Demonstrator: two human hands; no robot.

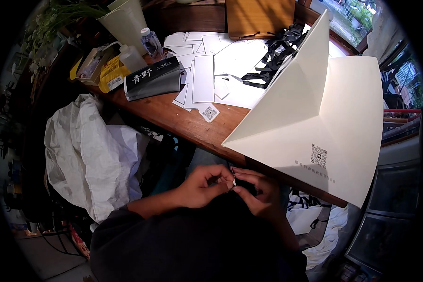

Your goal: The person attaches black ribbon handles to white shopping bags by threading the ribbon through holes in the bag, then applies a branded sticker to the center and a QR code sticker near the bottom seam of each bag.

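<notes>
My left hand (205,186) and my right hand (257,189) meet in front of my body, just below the table's near edge. Both are closed in a pinch, fingertips nearly touching. A small whitish piece (234,182) shows between them, with a thin dark line above it; its kind is too small to make out. To the right, a large cream folded card sheet (296,127) with a printed square code stands on the table corner, one panel raised and another overhanging the edge. It is close to my right hand but apart from it.
On the wooden table (164,110) lie white paper sheets (203,80), black ribbons (272,58), a black printed packet (152,80), a small code card (209,113) and bottles (150,42). A white sack (91,155) stands at left. A bin (310,225) with scraps sits below right.
</notes>
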